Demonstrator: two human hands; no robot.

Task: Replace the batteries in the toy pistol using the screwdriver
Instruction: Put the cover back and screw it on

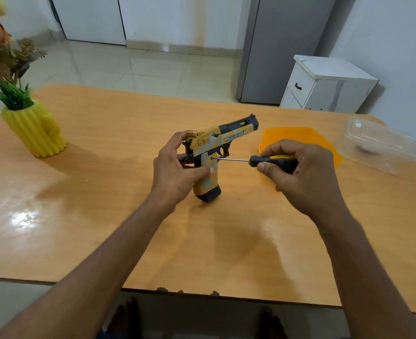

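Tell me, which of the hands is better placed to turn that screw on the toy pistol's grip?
The right hand. It already grips the screwdriver, whose tip sits at the screw on the toy pistol. The left hand grips the pistol's back, steadying it upright on the table.

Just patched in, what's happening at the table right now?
A person holds the toy pistol upright in the left hand, its magazine base resting on the wooden table. The right hand grips the screwdriver, tip set at a screw hole in the pistol's grip. No batteries are visible yet. An orange tray and a clear plastic container lie to the right.
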